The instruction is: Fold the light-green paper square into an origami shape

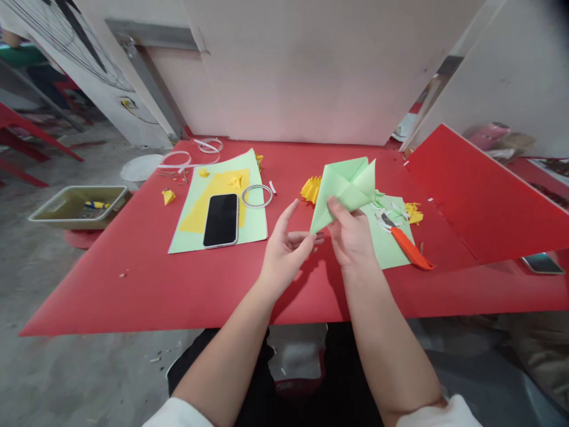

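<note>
A folded light green sheet of paper (342, 181) is held up above the red tabletop. My right hand (353, 237) pinches its lower edge, thumb in front and the other fingers behind it. At its lower left corner is my left hand (288, 252), fingers spread apart; whether they touch the paper I cannot tell. Behind the folded paper, a pleated yellow paper piece (311, 188) is partly hidden. To the right, an orange utility knife (409, 246) lies on a green sheet (386, 249) with green and white paper scraps.
A black-screened phone (221, 220) and a roll of tape (256, 196) lie on yellow and green sheets (186, 240) at left. A red board (484, 196) leans up at right. Beyond the left edge stands a shallow bin (80, 222). A wall (284, 77) rises behind the table.
</note>
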The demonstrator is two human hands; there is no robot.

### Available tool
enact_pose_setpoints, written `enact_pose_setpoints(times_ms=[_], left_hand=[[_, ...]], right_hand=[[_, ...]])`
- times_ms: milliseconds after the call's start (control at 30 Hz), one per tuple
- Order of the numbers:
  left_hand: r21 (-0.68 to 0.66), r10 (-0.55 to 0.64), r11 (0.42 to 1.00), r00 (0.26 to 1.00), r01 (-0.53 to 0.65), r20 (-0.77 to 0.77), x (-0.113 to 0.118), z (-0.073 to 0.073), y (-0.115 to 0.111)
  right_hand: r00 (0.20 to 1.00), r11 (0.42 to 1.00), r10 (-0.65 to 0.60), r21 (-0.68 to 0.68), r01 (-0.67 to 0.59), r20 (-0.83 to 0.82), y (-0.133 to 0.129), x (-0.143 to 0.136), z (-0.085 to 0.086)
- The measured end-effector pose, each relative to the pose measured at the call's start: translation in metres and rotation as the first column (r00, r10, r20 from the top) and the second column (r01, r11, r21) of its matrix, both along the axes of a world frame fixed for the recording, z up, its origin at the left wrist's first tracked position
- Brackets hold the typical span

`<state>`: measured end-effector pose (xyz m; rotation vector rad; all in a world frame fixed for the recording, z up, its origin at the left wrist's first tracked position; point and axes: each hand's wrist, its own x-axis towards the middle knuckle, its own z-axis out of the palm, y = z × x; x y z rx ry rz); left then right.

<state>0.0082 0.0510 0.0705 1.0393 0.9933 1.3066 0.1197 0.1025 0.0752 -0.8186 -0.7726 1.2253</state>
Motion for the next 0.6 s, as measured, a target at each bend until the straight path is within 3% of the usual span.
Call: enact_pose_setpoints(times_ms=[167, 333, 500, 600], left_hand=[[0.042, -0.006, 0.999, 0.999, 0.008, -0.044, 0.0, -0.004, 0.0], [-0.011, -0.02, 1.0, 0.999, 0.019, -0.037, -0.003, -0.006, 0.003], [-0.016, 0.054, 0.998, 0.997, -0.053, 0.055, -0.003, -0.009, 0.009], [-0.018, 0.057, 0.998, 0.997, -0.056, 0.055, -0.003, -0.01, 0.01]], right_hand=[[0.998, 1.0, -0.01, -0.008, 0.01, 0.055, 0.001, 0.0, -0.001], [0.993, 0.998, -0.058, -0.031, 0.062, 0.104, 0.002, 0.0, -0.004], [0.967, 0.973, 0.194, -0.161, -0.168, 0.164, -0.008, -0.011, -0.004], [0.972, 0.975, 0.188, -0.147, -0.168, 0.14, -0.008, -0.008, -0.001]])
